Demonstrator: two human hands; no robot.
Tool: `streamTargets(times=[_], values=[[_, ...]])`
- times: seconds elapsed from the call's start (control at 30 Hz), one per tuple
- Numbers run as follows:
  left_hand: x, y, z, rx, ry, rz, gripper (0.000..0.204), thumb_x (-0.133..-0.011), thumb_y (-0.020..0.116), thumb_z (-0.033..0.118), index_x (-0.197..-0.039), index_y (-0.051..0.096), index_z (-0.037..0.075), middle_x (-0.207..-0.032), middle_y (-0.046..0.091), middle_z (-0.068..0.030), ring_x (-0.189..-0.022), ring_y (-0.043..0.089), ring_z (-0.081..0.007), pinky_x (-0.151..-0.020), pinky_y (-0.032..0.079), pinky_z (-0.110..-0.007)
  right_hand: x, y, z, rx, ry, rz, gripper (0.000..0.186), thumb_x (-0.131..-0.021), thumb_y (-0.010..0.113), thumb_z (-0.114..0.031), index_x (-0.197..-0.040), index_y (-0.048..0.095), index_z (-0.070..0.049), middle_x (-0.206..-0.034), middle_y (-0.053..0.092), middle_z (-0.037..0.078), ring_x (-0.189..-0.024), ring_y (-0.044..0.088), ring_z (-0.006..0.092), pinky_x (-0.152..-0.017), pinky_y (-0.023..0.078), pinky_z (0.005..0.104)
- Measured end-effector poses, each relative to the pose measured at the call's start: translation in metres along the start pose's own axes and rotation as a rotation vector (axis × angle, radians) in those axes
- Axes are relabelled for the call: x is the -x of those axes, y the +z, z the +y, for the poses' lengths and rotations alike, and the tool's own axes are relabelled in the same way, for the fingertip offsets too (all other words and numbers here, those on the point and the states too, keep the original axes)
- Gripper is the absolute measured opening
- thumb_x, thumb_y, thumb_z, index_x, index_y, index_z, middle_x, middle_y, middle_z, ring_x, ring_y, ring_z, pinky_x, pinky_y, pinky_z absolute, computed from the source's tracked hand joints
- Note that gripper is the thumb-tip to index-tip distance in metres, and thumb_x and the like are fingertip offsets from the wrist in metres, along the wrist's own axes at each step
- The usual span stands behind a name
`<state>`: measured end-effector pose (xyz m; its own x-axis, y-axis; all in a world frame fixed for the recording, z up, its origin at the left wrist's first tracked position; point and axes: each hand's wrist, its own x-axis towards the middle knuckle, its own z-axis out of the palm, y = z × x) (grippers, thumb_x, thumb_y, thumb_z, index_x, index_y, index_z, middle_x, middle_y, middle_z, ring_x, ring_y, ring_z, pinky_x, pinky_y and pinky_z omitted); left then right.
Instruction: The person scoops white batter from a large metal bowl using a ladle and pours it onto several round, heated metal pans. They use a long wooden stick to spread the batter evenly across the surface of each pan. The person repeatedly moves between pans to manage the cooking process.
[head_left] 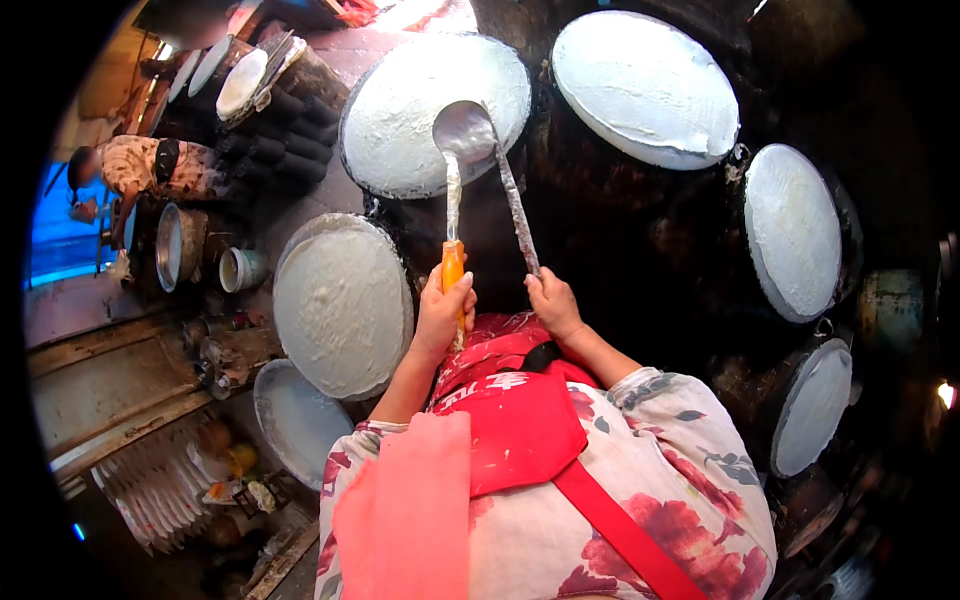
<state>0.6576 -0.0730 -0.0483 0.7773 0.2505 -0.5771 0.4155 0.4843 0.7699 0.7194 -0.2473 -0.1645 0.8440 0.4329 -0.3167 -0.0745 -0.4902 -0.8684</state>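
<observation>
My left hand (441, 313) is closed round the orange handle of a metal ladle (462, 132), whose bowl is tilted over a round pan of white batter-like paste (400, 125). White paste coats the ladle's neck. In my right hand (555, 304) is a long thin stick (517, 215), smeared with the same paste. Its upper end meets the edge of the ladle's bowl. Left of my left hand lies another round pan with a white surface (342, 305).
More white-topped round pans stand about me: one far right (645, 88), one at the right (792, 232), one lower right (812, 410), one lower left (300, 420). A person (150, 168) bends at the left, near a white bucket (240, 269) and a metal basin (172, 247).
</observation>
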Motion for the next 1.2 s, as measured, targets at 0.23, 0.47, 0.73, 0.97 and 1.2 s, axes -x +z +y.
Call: streamTargets(times=[0.23, 0.47, 0.73, 0.97, 1.2], values=[[0.017, -0.021, -0.004, 0.355, -0.012, -0.062, 0.036, -0.097, 0.045, 0.025, -0.128, 0.039, 0.008, -0.067, 0.043, -0.0008, -0.042, 0.041, -0.008, -0.038, 0.036, -0.022, 0.01, 0.063, -0.028, -0.034, -0.033, -0.034, 0.025, -0.09, 0.048, -0.026, -0.083, 0.049, -0.002, -0.069, 0.058, 0.025, -0.07, 0.057, 0.0441, -0.061, 0.043, 0.0522], [0.083, -0.064, 0.047, 0.969, 0.151, -0.387, 0.045, -0.1, 0.033, 0.021, -0.139, 0.025, -0.001, -0.067, 0.039, -0.0015, -0.045, 0.042, -0.0078, -0.04, 0.037, -0.021, -0.004, 0.035, -0.065, 0.127, -0.275, 0.037, 0.025, -0.091, 0.046, -0.028, -0.086, 0.052, -0.004, -0.07, 0.06, 0.023, -0.07, 0.059, 0.0428, -0.062, 0.045, 0.0522], [0.095, -0.103, 0.08, 0.97, 0.12, -0.313, 0.044, -0.1, 0.034, 0.023, -0.136, 0.029, -0.002, -0.066, 0.039, -0.0014, -0.045, 0.041, -0.0074, -0.041, 0.038, -0.021, -0.029, 0.029, -0.042, 0.562, -0.196, 0.084, 0.024, -0.09, 0.047, -0.027, -0.084, 0.051, -0.003, -0.069, 0.062, 0.021, -0.065, 0.062, 0.0397, -0.061, 0.048, 0.0519], [0.146, -0.136, 0.09, 1.013, 0.241, -0.249, 0.045, -0.101, 0.03, 0.022, -0.136, 0.025, -0.006, -0.067, 0.04, -0.003, -0.044, 0.043, -0.0095, -0.042, 0.038, -0.023, -0.033, 0.022, -0.061, 0.564, -0.143, 0.277, 0.024, -0.091, 0.046, -0.026, -0.084, 0.049, -0.003, -0.07, 0.063, 0.021, -0.066, 0.063, 0.0393, -0.06, 0.05, 0.0496], [0.204, -0.177, 0.077, 0.953, 0.358, -0.087, 0.039, -0.099, 0.036, 0.017, -0.13, 0.034, -0.006, -0.065, 0.04, -0.0018, -0.044, 0.042, -0.0075, -0.04, 0.038, -0.021, 0.0, 0.064, -0.088, 0.732, -0.308, -0.176, 0.027, -0.09, 0.046, -0.028, -0.086, 0.051, -0.002, -0.072, 0.063, 0.023, -0.069, 0.063, 0.0401, -0.065, 0.05, 0.0495]])
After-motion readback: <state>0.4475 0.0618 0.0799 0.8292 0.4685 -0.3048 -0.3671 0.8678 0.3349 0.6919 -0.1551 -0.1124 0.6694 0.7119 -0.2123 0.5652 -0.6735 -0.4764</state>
